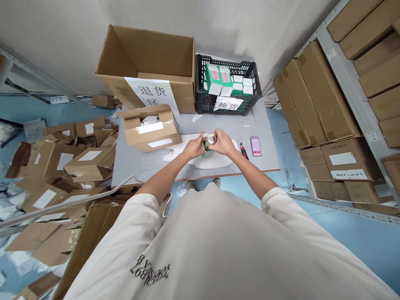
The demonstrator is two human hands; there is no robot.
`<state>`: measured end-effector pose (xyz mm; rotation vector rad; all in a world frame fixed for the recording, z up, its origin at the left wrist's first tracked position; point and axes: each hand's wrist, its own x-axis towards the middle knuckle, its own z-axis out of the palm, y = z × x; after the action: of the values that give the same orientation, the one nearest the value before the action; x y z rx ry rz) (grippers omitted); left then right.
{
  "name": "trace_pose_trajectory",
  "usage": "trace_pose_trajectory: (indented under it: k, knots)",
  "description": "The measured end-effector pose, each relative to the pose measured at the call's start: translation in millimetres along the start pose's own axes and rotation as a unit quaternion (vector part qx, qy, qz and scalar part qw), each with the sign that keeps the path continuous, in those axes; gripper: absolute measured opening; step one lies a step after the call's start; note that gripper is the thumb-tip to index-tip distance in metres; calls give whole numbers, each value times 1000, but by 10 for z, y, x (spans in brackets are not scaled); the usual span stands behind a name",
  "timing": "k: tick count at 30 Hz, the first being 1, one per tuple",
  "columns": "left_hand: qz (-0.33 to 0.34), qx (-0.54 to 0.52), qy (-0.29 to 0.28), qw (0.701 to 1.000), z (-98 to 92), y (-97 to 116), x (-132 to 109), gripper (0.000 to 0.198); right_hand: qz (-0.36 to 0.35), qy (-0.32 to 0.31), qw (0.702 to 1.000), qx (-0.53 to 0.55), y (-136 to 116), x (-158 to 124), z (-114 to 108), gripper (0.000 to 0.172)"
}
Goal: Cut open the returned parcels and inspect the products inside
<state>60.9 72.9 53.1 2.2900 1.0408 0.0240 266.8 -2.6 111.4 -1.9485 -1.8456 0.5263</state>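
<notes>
Over the near middle of the table, my left hand (194, 147) is closed on the side of a small green-and-white carton (207, 154), whose top is open. My right hand (223, 143) pinches a small white round-topped container (211, 138) at the carton's mouth. The fingers cover much of it, so I cannot tell how far inside it sits. A white oval sheet (193, 162) lies beneath both hands. Right of my right hand are a red-and-black utility knife (243, 151) and a pink phone-like rectangle (256, 146), blurred out.
An open brown carton (151, 129) stands left of my hands. Behind are a large labelled box (184, 93) and a black crate (203, 100) with green-and-white cartons. Discarded boxes (46, 166) pile up on the left floor; shelving (371, 121) with boxes stands right.
</notes>
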Motion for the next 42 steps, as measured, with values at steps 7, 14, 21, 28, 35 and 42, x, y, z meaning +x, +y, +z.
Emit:
trace_pose_trajectory:
  k: [7, 14, 21, 28, 35, 42]
  knots:
    - [1, -8, 7, 1000, 22, -41, 35, 117, -26, 142, 979, 144, 70, 148, -724, 44]
    - [-1, -14, 20, 1000, 48, -54, 27, 108, 18, 194, 970, 145, 377, 203, -1083, 46]
    - [-2, -10, 9, 1000, 34, 8, -12, 102, 118, 73, 990, 2, 876, 0, -351, 40]
    - [5, 0, 48, 999, -20, 182, -111, 98, 160, 22, 987, 22, 988, -161, -108, 40]
    - [56, -12, 69, 996, -73, 667, 114, 57, 133, 59, 989, 37, 951, -94, -334, 41]
    - [37, -41, 68, 996, 119, 1154, 543, 69, 104, 121, 979, 126, 915, 2, -819, 54]
